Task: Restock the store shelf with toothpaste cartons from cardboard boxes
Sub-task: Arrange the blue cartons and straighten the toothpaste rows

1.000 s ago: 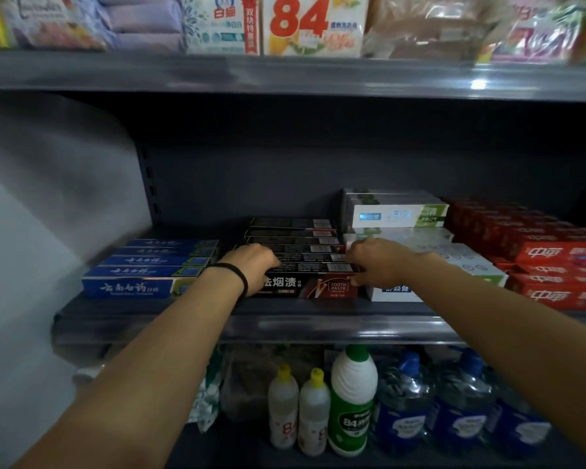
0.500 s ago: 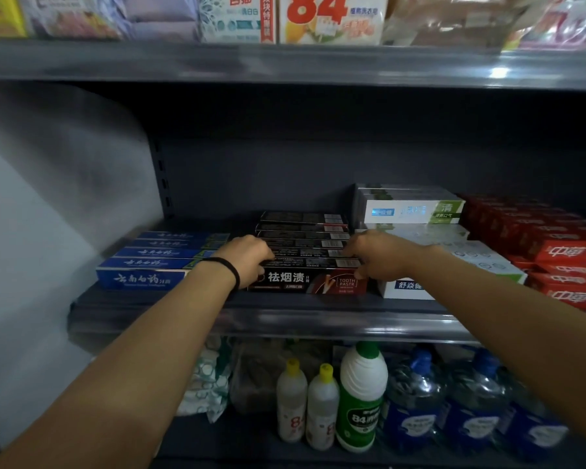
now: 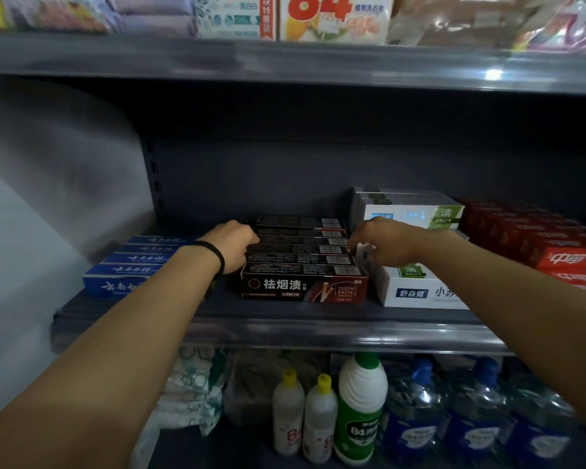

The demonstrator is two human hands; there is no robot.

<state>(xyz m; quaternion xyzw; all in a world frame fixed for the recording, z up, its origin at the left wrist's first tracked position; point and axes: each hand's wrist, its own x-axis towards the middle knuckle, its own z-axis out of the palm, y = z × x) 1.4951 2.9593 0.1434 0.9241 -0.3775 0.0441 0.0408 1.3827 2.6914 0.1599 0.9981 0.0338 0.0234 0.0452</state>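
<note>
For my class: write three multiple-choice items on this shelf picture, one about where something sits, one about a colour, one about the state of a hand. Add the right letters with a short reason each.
1. Where do the black cartons sit?
A. Between the blue cartons and the white cartons
B. On the shelf below, beside the bottles
C. To the right of the red cartons

2. What colour are the caps on the two small white bottles?
A. Red
B. Yellow
C. Black

3. What is the left hand doing?
A. Hanging free below the shelf
B. Resting against the left end of the black cartons
C. Lifting a blue carton

Answers:
1 A: blue lies on their left, white on their right.
2 B: both caps show yellow.
3 B: its knuckles meet the carton ends, while the right hand is at the other end.
</note>
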